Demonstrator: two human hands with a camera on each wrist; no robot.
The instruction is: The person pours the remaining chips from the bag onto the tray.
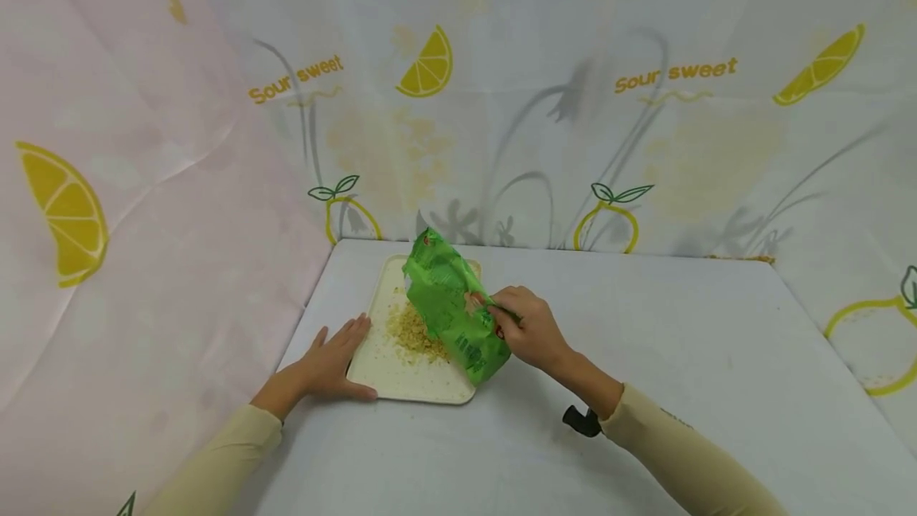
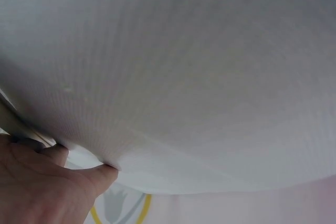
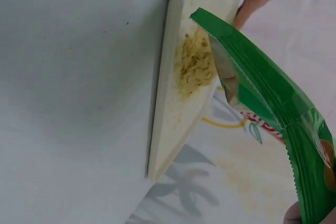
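My right hand [image 1: 532, 328] pinches the edge of a green plastic food packet [image 1: 453, 301], tilted over a cream tray [image 1: 423, 388]. In the right wrist view the torn mouth of the packet [image 3: 262, 85] hangs above the tray [image 3: 176, 129], pointing down at it. A heap of yellowish crumbled pieces [image 1: 415, 334] lies on the tray's middle, partly hidden by the packet in the head view. Against the tray's left rim rests my left hand [image 1: 329, 365], fingers spread, thumb at the near edge. The left wrist view mostly shows white surface beside this hand [image 2: 47, 187].
The tray stands on a white table [image 1: 645, 341], toward its left side. Cloth walls [image 1: 516, 142] with lemon prints rise behind the table and at its left. A few tiny crumbs are scattered on the tabletop. A black device [image 1: 582, 422] sits under the right wrist.
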